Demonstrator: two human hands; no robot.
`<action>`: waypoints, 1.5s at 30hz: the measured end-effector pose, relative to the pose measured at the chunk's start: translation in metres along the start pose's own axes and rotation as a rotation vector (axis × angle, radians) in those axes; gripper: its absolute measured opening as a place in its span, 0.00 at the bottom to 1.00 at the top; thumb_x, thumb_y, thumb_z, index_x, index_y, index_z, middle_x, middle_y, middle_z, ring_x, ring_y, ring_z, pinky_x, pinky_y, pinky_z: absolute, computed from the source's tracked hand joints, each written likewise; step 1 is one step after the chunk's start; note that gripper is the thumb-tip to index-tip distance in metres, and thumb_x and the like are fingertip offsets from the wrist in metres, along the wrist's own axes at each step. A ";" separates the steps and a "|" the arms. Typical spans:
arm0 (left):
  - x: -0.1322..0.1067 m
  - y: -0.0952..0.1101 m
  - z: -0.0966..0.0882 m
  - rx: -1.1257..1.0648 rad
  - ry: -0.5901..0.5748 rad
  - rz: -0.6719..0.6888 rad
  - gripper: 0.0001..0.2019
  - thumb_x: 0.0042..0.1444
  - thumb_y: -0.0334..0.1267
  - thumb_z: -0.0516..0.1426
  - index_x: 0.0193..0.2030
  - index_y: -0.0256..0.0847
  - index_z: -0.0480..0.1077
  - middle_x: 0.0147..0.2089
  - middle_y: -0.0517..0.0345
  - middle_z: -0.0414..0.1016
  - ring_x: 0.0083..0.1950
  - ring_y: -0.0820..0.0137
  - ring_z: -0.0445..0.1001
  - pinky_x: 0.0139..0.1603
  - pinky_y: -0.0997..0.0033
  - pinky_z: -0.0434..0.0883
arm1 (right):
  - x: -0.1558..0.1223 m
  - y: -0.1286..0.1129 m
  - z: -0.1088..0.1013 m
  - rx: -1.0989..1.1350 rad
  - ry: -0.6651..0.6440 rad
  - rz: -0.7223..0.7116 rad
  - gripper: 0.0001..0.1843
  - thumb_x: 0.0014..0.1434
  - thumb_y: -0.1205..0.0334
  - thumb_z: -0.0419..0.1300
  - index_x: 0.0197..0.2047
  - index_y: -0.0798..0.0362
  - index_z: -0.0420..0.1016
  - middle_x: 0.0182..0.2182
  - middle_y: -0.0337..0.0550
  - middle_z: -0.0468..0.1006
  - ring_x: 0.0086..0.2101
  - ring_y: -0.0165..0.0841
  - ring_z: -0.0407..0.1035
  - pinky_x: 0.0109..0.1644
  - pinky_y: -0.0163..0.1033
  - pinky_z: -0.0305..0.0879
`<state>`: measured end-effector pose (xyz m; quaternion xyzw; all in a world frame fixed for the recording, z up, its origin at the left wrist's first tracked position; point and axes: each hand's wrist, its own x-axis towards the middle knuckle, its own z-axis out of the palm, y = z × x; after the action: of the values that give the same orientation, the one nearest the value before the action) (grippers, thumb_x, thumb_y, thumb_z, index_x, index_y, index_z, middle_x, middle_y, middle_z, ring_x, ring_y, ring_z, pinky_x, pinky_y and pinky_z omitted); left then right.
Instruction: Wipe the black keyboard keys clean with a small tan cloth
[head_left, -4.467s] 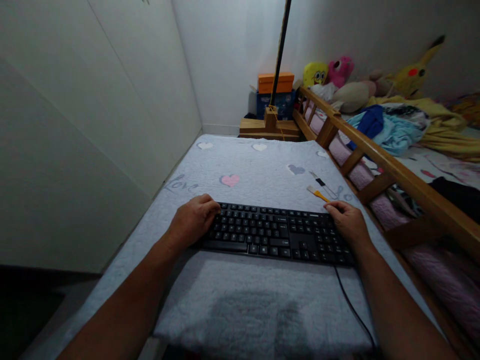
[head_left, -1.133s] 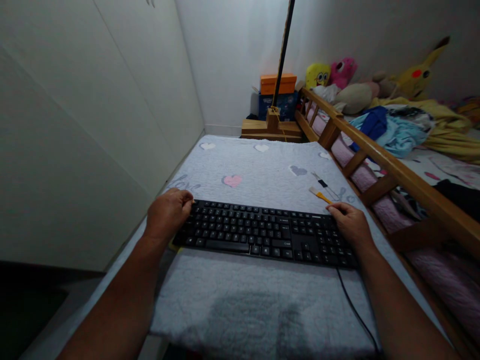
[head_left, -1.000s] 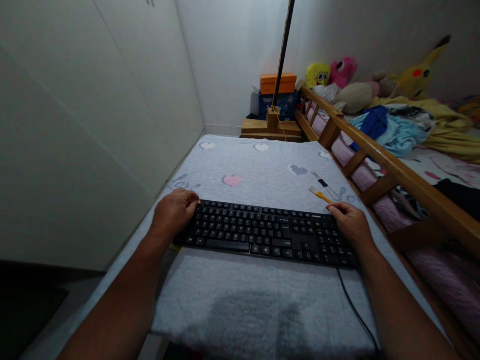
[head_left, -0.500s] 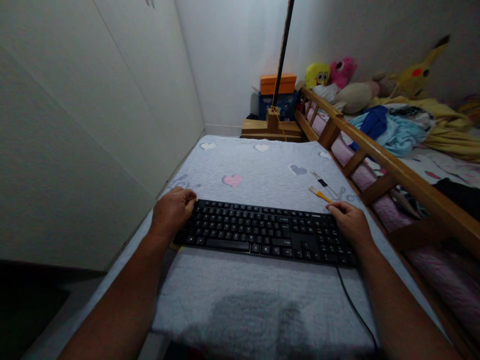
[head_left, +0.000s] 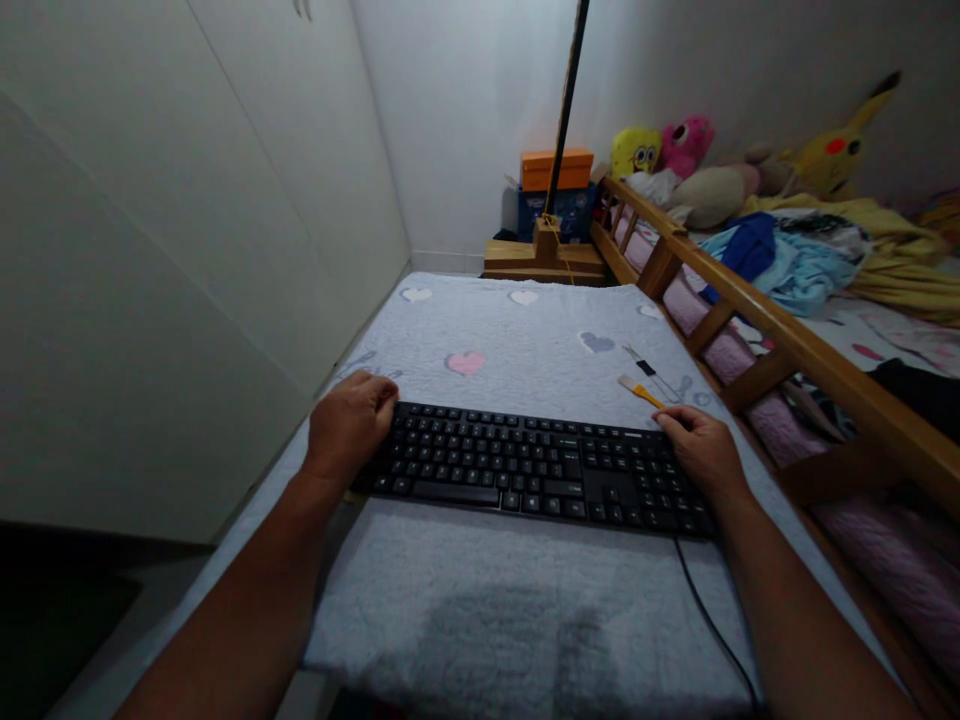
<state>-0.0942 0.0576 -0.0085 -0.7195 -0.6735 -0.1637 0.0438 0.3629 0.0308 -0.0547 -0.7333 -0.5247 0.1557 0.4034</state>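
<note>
A black full-size computer keyboard [head_left: 487,465] lies across the cloth in front of me, keys up. My left hand [head_left: 356,420] is closed around its left end, thumb and fingers together near the far corner. At the other end, my right hand [head_left: 701,445] pinches the far right corner, and its palm covers part of that edge. Just past my right fingertips is a small brush [head_left: 641,392] with a yellow handle, whose end is hidden by the hand. Beside it lies a thin tool [head_left: 645,368] with a black middle, its kind unclear. A black cable [head_left: 709,605] runs from the keyboard toward me.
A grey-blue cloth with hearts [head_left: 525,335] covers the table. On the right runs a wooden bed rail [head_left: 795,350], with plush toys and clothes beyond. A white cabinet [head_left: 225,250] stands left. An orange box [head_left: 556,170] and a dark pole [head_left: 568,105] are at the back.
My left hand has shifted very slightly at the keyboard's left end, and less of a yellow patch shows beneath it. The keyboard and right hand look almost the same.
</note>
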 end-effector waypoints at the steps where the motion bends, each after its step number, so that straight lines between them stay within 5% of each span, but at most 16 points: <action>1: 0.000 0.007 -0.001 -0.042 -0.007 0.042 0.13 0.62 0.40 0.51 0.39 0.42 0.77 0.42 0.52 0.78 0.45 0.63 0.76 0.45 0.67 0.70 | 0.000 0.000 0.000 0.000 0.000 -0.001 0.17 0.47 0.47 0.59 0.29 0.52 0.80 0.31 0.46 0.82 0.36 0.43 0.74 0.46 0.45 0.66; 6: 0.000 0.044 -0.004 -0.226 -0.112 0.267 0.11 0.62 0.37 0.52 0.37 0.42 0.76 0.41 0.53 0.78 0.43 0.65 0.75 0.44 0.68 0.70 | -0.001 -0.002 -0.001 0.011 0.004 0.012 0.17 0.46 0.47 0.60 0.29 0.52 0.80 0.30 0.45 0.82 0.35 0.42 0.74 0.44 0.44 0.66; 11: 0.003 0.059 0.006 -0.157 -0.176 0.366 0.11 0.64 0.35 0.52 0.37 0.42 0.76 0.41 0.53 0.77 0.41 0.66 0.74 0.39 0.69 0.68 | -0.001 -0.002 0.000 0.023 0.009 0.008 0.17 0.46 0.47 0.60 0.28 0.52 0.80 0.29 0.45 0.81 0.35 0.42 0.74 0.44 0.44 0.66; 18: 0.000 0.051 0.021 -0.110 -0.157 0.354 0.12 0.66 0.36 0.52 0.38 0.42 0.77 0.41 0.55 0.77 0.41 0.66 0.74 0.39 0.70 0.67 | -0.001 -0.002 0.000 0.018 0.009 0.006 0.18 0.47 0.47 0.59 0.29 0.52 0.80 0.30 0.45 0.82 0.35 0.42 0.74 0.44 0.43 0.66; 45: 0.003 0.030 0.011 0.069 -0.069 0.220 0.13 0.64 0.36 0.51 0.38 0.41 0.77 0.41 0.53 0.77 0.42 0.62 0.75 0.34 0.67 0.66 | 0.000 0.001 0.001 0.009 0.011 -0.012 0.17 0.47 0.48 0.59 0.29 0.52 0.80 0.30 0.45 0.82 0.35 0.41 0.74 0.44 0.43 0.66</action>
<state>-0.0627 0.0606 -0.0137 -0.7923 -0.5969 -0.1099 0.0629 0.3626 0.0308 -0.0556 -0.7290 -0.5263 0.1518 0.4105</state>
